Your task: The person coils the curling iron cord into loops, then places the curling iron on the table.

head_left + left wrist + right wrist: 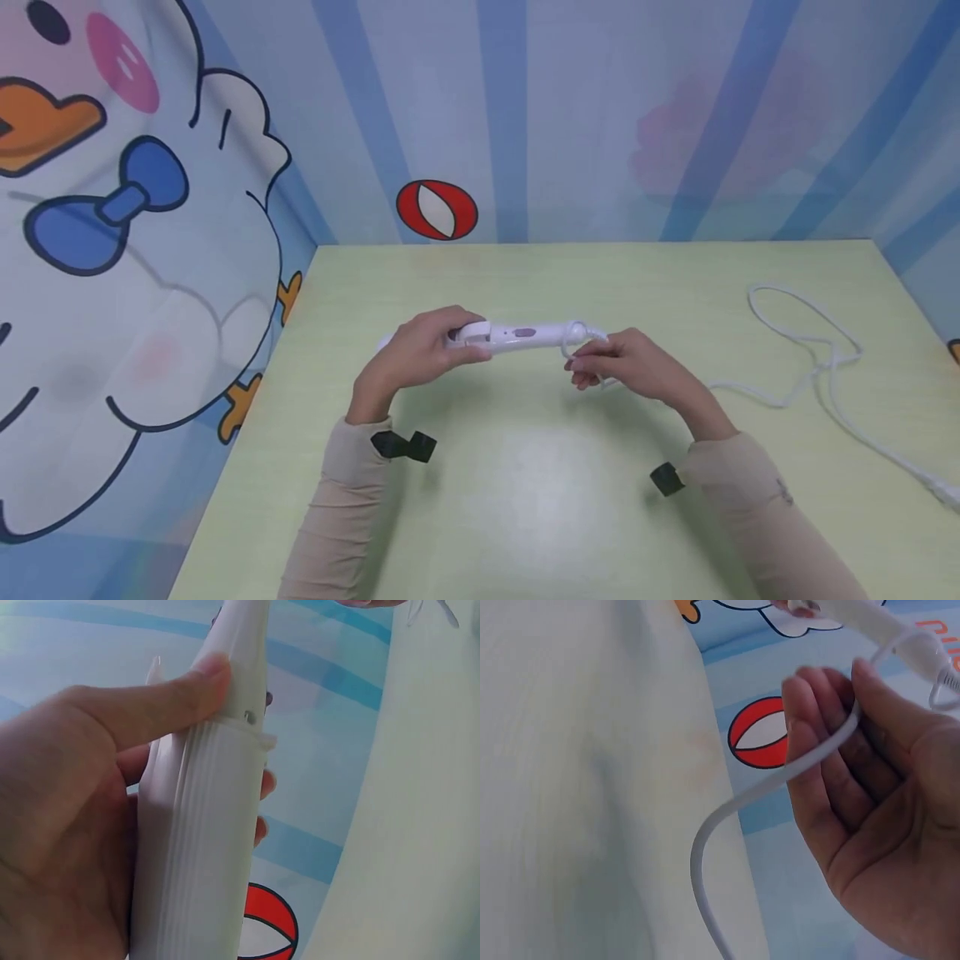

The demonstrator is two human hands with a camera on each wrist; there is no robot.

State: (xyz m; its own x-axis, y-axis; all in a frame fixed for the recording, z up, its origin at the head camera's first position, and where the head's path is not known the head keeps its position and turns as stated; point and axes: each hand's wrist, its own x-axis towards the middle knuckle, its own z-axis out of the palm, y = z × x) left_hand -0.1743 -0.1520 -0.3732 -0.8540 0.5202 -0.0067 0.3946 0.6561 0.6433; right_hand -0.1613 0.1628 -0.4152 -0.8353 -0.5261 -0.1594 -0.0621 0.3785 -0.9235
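A white hair styling iron (542,335) is held above the table, roughly level across the middle of the head view. My left hand (422,348) grips its left part, thumb and fingers on opposite sides. In the left wrist view the thumb lies along the iron (210,832) near a ribbed section. At the iron's right end, my right hand (633,360) pinches the white power cord (768,400) between thumb and fingers. A thin loop of cord passes around that end of the handle. The right wrist view shows the cord (739,799) crossing the fingers and hanging down.
Beneath both hands lies a pale green table (525,500). More cord lies in loose loops on its right side, running to the right edge of the view. Printed walls (585,125) with stripes and a cartoon bird stand behind and at the left.
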